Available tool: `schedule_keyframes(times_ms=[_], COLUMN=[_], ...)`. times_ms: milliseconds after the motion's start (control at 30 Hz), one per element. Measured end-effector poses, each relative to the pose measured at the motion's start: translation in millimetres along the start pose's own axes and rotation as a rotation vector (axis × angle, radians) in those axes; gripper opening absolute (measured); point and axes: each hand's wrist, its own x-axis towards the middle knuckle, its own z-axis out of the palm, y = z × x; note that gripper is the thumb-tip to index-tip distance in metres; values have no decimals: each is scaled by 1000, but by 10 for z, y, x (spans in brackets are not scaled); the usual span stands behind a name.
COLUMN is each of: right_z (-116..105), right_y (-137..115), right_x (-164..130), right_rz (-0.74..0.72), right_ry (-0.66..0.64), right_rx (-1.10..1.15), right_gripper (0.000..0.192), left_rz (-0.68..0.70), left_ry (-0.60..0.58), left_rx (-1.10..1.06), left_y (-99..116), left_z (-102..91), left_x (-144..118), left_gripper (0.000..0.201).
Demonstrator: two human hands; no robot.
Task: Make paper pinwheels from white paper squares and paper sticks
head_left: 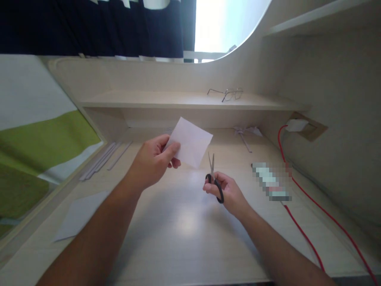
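Between the thumb and fingers of my left hand (159, 159) is a white sheet of paper (192, 141), roughly square, pinched by its left corner and raised above the desk. My right hand (228, 192) holds a pair of scissors (212, 171) with black handles. Their metal blades point upward and stand slightly apart. The blade tips are just below and right of the paper's right side; whether they touch it I cannot tell, though a small gap seems to show.
Thin paper strips (99, 161) lie at the desk's left edge, with a white sheet (80, 212) nearer me. Paper scraps (248, 131) sit at the back right. A blurred phone (270, 180), a red cable (321, 218) and a wall plug (297, 125) are at right. Glasses (232, 94) rest on the shelf (166, 99).
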Motion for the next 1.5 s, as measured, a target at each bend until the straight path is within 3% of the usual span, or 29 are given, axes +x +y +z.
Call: schedule_keyframes(times_ms=[167, 600, 900, 1500], right_z=[125, 114, 114, 118], right_y=[71, 30, 3, 3], right_x=[-100, -144, -151, -150], right_rz=[32, -15, 2, 22], right_ry=[-102, -82, -89, -88], right_rx=[-28, -138, -113, -82], right_gripper=[33, 30, 31, 34], left_rz=[7, -31, -54, -56], left_ry=[46, 3, -75, -75], left_rx=[-61, -105, -221, -240], left_y=[33, 83, 42, 13], left_z=[51, 153, 160, 172], left_x=[-44, -67, -55, -39], left_gripper=[30, 20, 26, 29])
